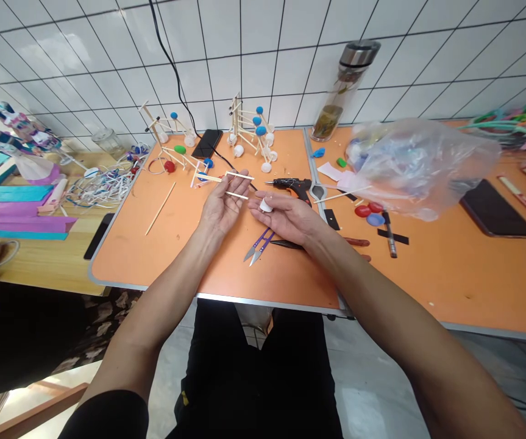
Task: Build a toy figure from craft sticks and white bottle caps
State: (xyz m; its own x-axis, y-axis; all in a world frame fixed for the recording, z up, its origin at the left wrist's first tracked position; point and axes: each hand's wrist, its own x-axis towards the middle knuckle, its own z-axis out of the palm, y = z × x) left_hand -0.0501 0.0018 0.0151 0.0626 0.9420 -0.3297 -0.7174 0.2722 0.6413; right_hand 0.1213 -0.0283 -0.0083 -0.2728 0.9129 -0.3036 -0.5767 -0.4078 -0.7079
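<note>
From my seat I read the orange bench (388,292) first; it runs across most of the view, below a tiled wall. The biggest container on it is a clear plastic bag (422,161), slumped well to the right of both hands; blurred bluish shapes show through its left end, but I can't make out what they are. Behind, near the wall, I have a tall glass bottle (342,91) with a metal lid, brownish-green leafy matter inside. Two stick models (259,130) with coloured and white round pieces stand beyond my hands.

My left hand (222,207) is turned palm up, thumb and fingers closed lightly on a small stick frame (241,175), which lies across the fingers and points toward the right. My right hand (290,216) sits just beside it, fingertips pinching a white piece (266,205) close to the frame's free ends. A glue gun (292,184) lies just past the right hand. At far left stands a glass jar (110,142), contents too unclear to tell. Purple-handled snips (259,246) lie on the near side of the right hand.
</note>
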